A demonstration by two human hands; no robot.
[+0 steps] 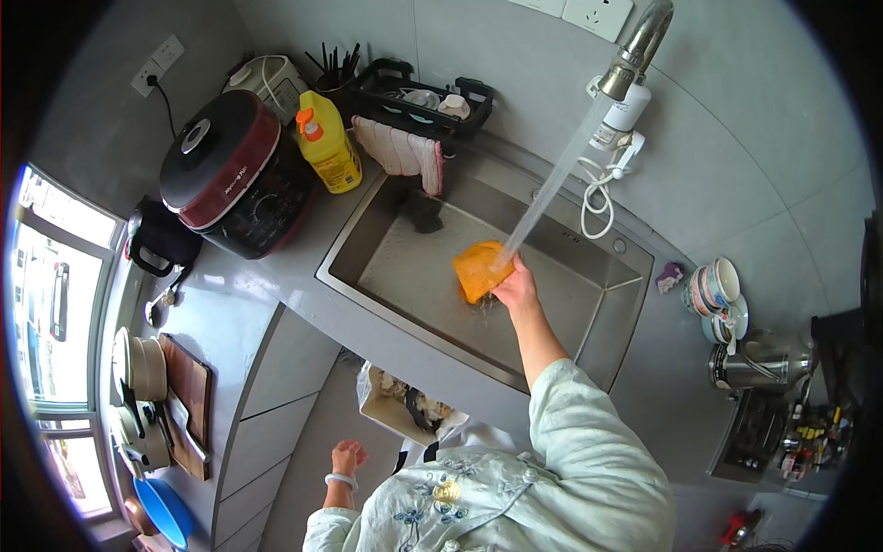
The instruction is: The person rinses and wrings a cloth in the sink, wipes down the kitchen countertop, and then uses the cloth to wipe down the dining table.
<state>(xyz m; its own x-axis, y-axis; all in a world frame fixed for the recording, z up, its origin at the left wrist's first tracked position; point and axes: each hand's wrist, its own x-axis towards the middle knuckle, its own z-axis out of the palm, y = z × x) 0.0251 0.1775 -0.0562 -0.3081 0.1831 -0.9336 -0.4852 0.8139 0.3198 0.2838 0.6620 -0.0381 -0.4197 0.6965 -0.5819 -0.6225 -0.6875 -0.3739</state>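
Over the steel sink, my right hand grips an orange piece, firm-looking like a chunk of pumpkin, by its right side. A stream of water from the faucet lands on the piece near my fingers. My left hand, a pale bracelet at its wrist, hangs low beside my body with the fingers loosely curled in. Nothing shows in it. Below the counter edge, close to this hand, stands a lined bin with scraps inside.
Left of the sink are a yellow soap bottle, a red-black cooker and a dish rack with a cloth before it. Stacked bowls stand right. Pots and a cutting board line the window side.
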